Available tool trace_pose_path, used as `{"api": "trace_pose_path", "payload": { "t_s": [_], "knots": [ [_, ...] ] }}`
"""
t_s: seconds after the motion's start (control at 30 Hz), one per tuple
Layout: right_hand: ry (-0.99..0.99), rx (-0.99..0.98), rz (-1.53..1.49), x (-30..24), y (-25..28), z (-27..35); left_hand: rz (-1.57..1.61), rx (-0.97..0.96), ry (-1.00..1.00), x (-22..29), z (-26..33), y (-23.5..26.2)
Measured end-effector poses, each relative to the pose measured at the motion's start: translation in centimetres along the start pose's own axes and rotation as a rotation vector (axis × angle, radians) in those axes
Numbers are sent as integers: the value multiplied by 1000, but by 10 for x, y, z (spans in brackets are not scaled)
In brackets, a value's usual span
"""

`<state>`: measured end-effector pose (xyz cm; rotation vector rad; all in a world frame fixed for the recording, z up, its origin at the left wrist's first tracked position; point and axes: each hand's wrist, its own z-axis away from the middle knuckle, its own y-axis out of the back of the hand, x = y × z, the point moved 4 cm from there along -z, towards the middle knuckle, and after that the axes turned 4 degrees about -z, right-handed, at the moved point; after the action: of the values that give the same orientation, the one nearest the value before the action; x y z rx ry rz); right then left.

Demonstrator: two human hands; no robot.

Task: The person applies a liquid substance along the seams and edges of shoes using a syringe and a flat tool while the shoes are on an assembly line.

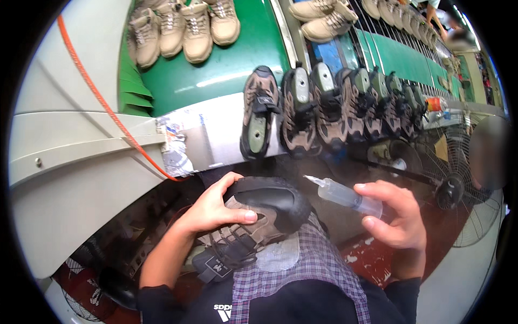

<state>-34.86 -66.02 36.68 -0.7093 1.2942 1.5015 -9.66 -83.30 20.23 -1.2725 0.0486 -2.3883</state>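
Note:
My left hand [218, 208] grips a brown shoe [258, 216] with a black toe and sole edge, its thumb on the upper near the laces. The shoe is tilted over my lap, toe to the right, its dark strap hanging toward me. In my right hand [396, 216] is a clear plastic syringe [345, 197], held between thumb and fingers. Its pale tip points left, toward the shoe's toe, with a gap between them. A checked apron [302, 270] lies beneath the shoe.
A row of brown and black shoes [326, 108] stands along the metal ledge [210, 135] ahead. Beige boots [186, 29] sit on the green conveyor [226, 75]. An orange cord [97, 94] hangs at left. A wire-caged fan [458, 183] stands at right.

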Motion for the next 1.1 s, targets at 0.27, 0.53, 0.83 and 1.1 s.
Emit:
{"api": "trace_pose_path", "payload": {
  "t_s": [0.27,0.53,0.83,1.1],
  "knots": [
    [-31,96,-262,16,-12,-8,-167,54,4,29,0,24],
    [-180,120,-367,33,-23,-16,-150,-56,-146,16,-37,-12],
    [-31,30,43,23,-4,-5,-136,-218,-6,25,-52,-24],
    [3,-213,315,4,5,-8,-190,-267,-5,31,-49,-29]
  ]
}}
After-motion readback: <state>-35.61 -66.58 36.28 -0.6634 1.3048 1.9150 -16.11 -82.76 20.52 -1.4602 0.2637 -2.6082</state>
